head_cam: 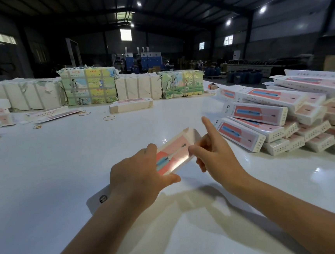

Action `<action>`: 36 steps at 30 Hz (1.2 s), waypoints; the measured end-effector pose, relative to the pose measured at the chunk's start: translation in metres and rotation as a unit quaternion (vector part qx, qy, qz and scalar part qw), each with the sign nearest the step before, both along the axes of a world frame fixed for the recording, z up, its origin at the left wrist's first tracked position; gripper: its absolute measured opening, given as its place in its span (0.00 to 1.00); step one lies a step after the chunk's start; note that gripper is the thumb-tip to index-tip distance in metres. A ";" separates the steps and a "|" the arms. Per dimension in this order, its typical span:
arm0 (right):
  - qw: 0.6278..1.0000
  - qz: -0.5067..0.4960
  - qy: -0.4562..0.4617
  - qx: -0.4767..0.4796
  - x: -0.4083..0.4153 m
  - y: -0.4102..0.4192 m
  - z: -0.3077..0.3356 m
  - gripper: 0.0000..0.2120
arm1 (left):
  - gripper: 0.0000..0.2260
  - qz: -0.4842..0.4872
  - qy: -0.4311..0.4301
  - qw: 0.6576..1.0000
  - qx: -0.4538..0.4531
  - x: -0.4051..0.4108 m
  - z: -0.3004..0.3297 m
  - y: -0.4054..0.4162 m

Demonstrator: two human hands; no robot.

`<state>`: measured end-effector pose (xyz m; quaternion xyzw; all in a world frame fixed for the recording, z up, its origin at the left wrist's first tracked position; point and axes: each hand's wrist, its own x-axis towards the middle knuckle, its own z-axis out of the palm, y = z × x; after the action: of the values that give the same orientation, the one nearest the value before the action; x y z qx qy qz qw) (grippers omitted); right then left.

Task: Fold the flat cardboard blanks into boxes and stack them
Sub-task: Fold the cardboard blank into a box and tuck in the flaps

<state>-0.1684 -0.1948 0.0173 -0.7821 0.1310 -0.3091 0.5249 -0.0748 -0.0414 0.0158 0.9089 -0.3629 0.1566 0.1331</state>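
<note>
Pink-and-white printed cardboard box (173, 153), partly folded, held above glossy white tabletop (45, 178). Left hand (138, 176) fingers closed around near end; right hand (215, 153) pinches far end, index finger raised. Heap of folded pink-and-white boxes (283, 116) lies right, well apart

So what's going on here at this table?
A person is folding a cardboard box above the white table. The left hand grips its near end while the right hand works on the far end, where a flap is not yet closed. Finished boxes are piled on the right. A stack of flat blanks and some rubber bands lie farther back, before wrapped bundles.
</note>
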 end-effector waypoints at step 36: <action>0.939 -0.026 0.008 -0.344 0.001 -0.002 -0.011 0.18 | 0.25 -0.049 0.039 0.995 -0.078 -0.014 -0.005 -0.013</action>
<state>-0.1678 -0.1971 0.0063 -0.9137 0.0409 -0.3425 0.2150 -0.0885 -0.0540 0.0110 0.8825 -0.3880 0.1419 0.2249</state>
